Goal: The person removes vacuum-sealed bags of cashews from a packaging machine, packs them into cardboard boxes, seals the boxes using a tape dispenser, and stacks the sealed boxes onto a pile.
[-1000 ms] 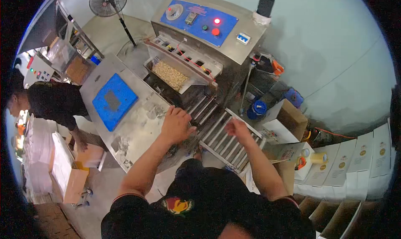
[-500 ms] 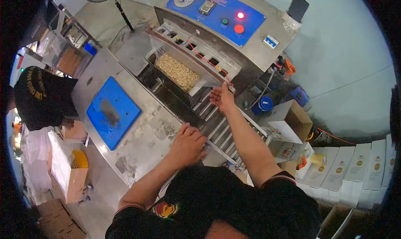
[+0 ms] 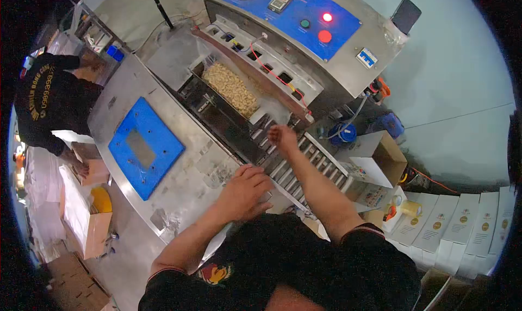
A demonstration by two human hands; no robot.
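My right hand (image 3: 284, 141), fingers curled and slightly blurred, is over the metal rollers by the near end of a clear plastic bag (image 3: 265, 119). Whether it grips anything is hidden. Pale, curved nuts (image 3: 231, 88), looking like cashews, fill the bag, which lies in the dark tray (image 3: 215, 112) of a steel machine. Behind the bag runs a long brown bar (image 3: 255, 83); its near end is just above my right hand, apart from it. My left hand (image 3: 247, 191) rests with fingers stretched on the steel tabletop's edge, holding nothing visible.
A blue board (image 3: 147, 148) lies on the steel tabletop (image 3: 201, 164). The machine's blue panel (image 3: 304, 23) has a lit red lamp. A roller conveyor (image 3: 310, 172), an open carton (image 3: 380, 159) and white boxes (image 3: 457, 224) stand right. Another person (image 3: 54, 99) bends over a box at left.
My right hand has left the end of the brown bar and come down toward the rollers. My left hand stays on the table edge. The person at left shows more back and arms.
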